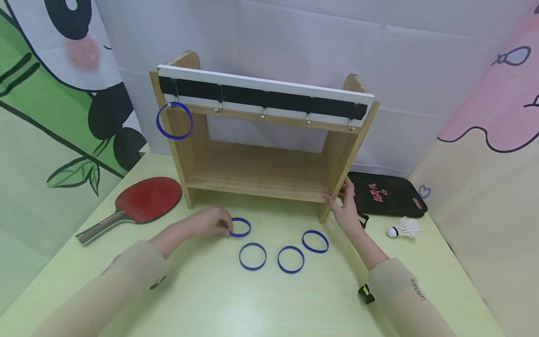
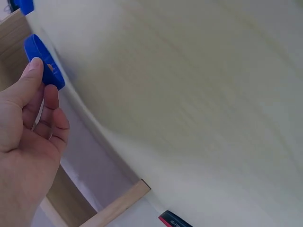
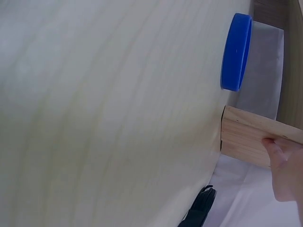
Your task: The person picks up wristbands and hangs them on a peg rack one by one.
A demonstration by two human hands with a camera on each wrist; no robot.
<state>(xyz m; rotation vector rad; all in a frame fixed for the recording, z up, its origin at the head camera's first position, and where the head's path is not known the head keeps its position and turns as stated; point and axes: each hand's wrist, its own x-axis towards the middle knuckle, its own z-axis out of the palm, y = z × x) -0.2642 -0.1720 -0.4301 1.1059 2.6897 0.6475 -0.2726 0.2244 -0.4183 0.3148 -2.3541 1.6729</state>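
My left hand (image 1: 208,221) pinches a blue ring (image 1: 243,235) between thumb and fingers, just in front of the wooden shelf (image 1: 252,182). In the left wrist view the ring (image 2: 54,78) stands tilted at the fingertips. My right hand (image 1: 347,208) grips the lower part of the shelf's right side panel, thumb on its front edge; the right wrist view shows the thumb against the wooden panel (image 3: 246,137). Another blue ring (image 1: 178,138) hangs from the leftmost hook on the shelf's black strip (image 1: 286,100). Three more rings lie flat on the table, one of them the middle ring (image 1: 252,269).
A red table tennis paddle (image 1: 149,199) lies left of the shelf. On the right are a black case (image 1: 387,194) and a shuttlecock (image 1: 404,228). Several metal hooks line the strip, among them the middle hook (image 1: 264,113). A white cloth (image 1: 294,47) hangs behind.
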